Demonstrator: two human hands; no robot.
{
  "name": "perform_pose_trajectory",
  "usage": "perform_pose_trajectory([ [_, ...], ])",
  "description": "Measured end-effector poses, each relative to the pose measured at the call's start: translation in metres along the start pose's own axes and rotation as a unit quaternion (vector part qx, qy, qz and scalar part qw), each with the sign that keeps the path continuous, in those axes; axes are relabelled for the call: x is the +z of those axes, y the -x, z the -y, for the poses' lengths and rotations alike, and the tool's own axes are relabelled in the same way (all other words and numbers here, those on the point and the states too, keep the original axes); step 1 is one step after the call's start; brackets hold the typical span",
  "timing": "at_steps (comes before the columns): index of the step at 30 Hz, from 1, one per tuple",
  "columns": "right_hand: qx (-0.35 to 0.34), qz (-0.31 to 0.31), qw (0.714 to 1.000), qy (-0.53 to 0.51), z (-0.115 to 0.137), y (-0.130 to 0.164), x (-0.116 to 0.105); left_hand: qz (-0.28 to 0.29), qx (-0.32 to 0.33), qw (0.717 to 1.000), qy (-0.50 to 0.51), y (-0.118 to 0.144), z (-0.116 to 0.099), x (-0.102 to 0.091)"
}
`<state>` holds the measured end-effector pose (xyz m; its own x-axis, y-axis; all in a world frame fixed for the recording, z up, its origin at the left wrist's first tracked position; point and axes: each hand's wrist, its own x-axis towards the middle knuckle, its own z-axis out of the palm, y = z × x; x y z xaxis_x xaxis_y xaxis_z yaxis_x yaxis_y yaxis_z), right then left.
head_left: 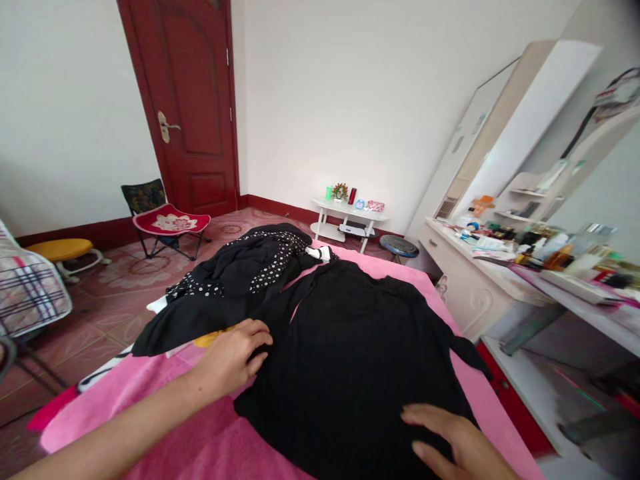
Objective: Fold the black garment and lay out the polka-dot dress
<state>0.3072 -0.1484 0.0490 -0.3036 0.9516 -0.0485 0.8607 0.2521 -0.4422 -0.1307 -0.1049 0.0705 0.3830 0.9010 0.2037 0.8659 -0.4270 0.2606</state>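
A black long-sleeved top (pixel 360 360) lies spread flat on a pink bedspread (pixel 165 407), with one sleeve reaching out over the right side. At the top's left edge rests my left hand (pixel 240 350), its fingers bent and its thumb apart, touching the cloth without a visible grip. Over the lower right part of the top, my right hand (pixel 450 437) is open, thumb and fingers apart; the frame's bottom edge cuts it off. Beyond my left hand is a heap of black clothes (pixel 235 273), partly black with white dots.
To the right stands a dressing table (pixel 460 273) crowded with bottles and small items. A white side table (pixel 345 210) and a round stool (pixel 399 247) are past the bed's far end. On the left are a red folding chair (pixel 173 221) and a yellow stool (pixel 63 249).
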Motion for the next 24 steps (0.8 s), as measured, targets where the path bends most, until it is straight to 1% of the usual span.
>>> perform_pose_trajectory([
  [1, -0.018, -0.019, 1.000, -0.001, 0.018, -0.023, 0.006, -0.013, -0.028, 0.998, -0.047, -0.005, 0.002, 0.003],
  [2, -0.040, -0.041, 0.998, -0.004, 0.032, -0.045, 0.013, -0.012, -0.052, 0.995, -0.089, -0.009, 0.004, 0.008],
  [4, -0.050, -0.078, 0.996, 0.010, 0.047, -0.083, 0.033, 0.016, -0.089, 0.984, -0.153, -0.016, 0.004, 0.017],
  [5, -0.046, -0.087, 0.995, 0.023, 0.048, -0.098, 0.044, 0.035, -0.101, 0.979, -0.173, -0.019, 0.004, 0.021],
  [7, -0.028, -0.098, 0.993, 0.056, 0.044, -0.116, 0.063, 0.068, -0.110, 0.973, -0.191, -0.024, 0.005, 0.026],
  [9, -0.021, -0.109, 0.991, 0.077, 0.036, -0.122, 0.075, 0.083, -0.103, 0.974, -0.183, -0.029, 0.009, 0.026],
  [10, -0.022, -0.113, 0.990, 0.081, 0.033, -0.122, 0.078, 0.082, -0.100, 0.978, -0.165, -0.033, 0.013, 0.022],
  [12, -0.026, -0.118, 0.990, 0.079, 0.030, -0.120, 0.079, 0.076, -0.110, 0.987, -0.086, -0.045, 0.024, 0.009],
  [13, -0.028, -0.119, 0.990, 0.075, 0.029, -0.119, 0.078, 0.076, -0.128, 0.989, -0.024, -0.053, 0.030, -0.001],
  [14, -0.028, -0.121, 0.990, 0.070, 0.030, -0.118, 0.077, 0.073, -0.156, 0.984, 0.049, -0.064, 0.036, -0.013],
  [16, -0.027, -0.128, 0.990, 0.061, 0.031, -0.116, 0.074, 0.054, -0.216, 0.958, 0.182, -0.092, 0.043, -0.042],
  [17, -0.026, -0.133, 0.989, 0.056, 0.032, -0.115, 0.073, 0.024, -0.240, 0.943, 0.229, -0.108, 0.043, -0.057],
  [18, -0.026, -0.138, 0.989, 0.051, 0.033, -0.115, 0.073, -0.012, -0.251, 0.934, 0.253, -0.127, 0.041, -0.073],
  [19, -0.027, -0.143, 0.988, 0.046, 0.034, -0.114, 0.073, -0.051, -0.254, 0.928, 0.267, -0.146, 0.036, -0.087],
  [20, -0.029, -0.148, 0.988, 0.040, 0.035, -0.114, 0.073, -0.117, -0.259, 0.912, 0.297, -0.166, 0.028, -0.100],
  [21, -0.032, -0.153, 0.987, 0.036, 0.035, -0.113, 0.073, -0.159, -0.251, 0.904, 0.308, -0.186, 0.016, -0.111],
  [23, -0.038, -0.162, 0.986, 0.029, 0.035, -0.111, 0.073, -0.207, -0.214, 0.897, 0.327, -0.219, -0.019, -0.122],
  [24, -0.042, -0.166, 0.985, 0.026, 0.035, -0.111, 0.073, -0.217, -0.174, 0.899, 0.338, -0.230, -0.040, -0.122],
])
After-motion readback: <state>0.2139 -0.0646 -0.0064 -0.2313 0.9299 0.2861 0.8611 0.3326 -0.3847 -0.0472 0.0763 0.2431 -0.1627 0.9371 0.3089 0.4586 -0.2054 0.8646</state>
